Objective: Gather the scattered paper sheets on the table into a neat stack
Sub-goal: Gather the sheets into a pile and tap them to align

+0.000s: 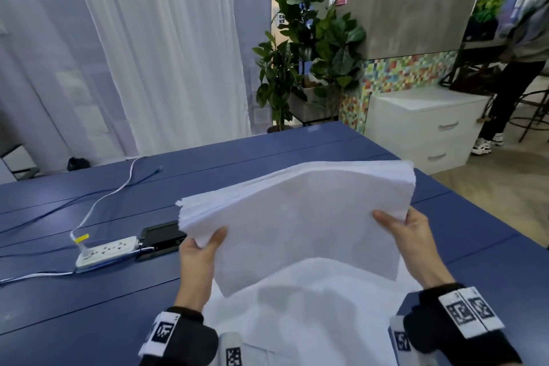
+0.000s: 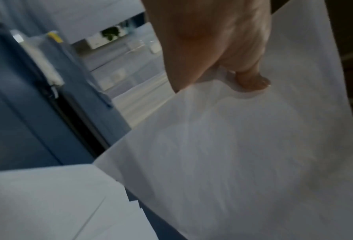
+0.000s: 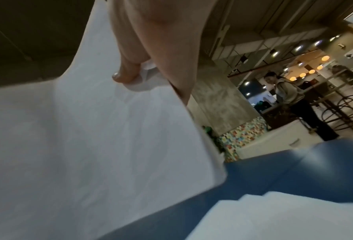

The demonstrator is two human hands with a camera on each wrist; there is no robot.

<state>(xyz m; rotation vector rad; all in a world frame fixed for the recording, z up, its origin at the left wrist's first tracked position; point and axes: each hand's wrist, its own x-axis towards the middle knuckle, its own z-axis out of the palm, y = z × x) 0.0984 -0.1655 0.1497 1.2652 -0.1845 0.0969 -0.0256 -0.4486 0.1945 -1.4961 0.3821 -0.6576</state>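
A thick stack of white paper sheets hangs tilted in the air above the blue table. My left hand grips its left edge, thumb on top. My right hand grips the right edge the same way. The left wrist view shows the left hand with its thumb pressed on the stack. In the right wrist view the right hand pinches the stack. More loose white sheets lie on the table under the stack, near me; they show again as loose sheets and loose sheets.
A white power strip with white and blue cables lies on the table's left, next to a black device. Beyond the table stand a potted plant, a white drawer cabinet and a person at the far right.
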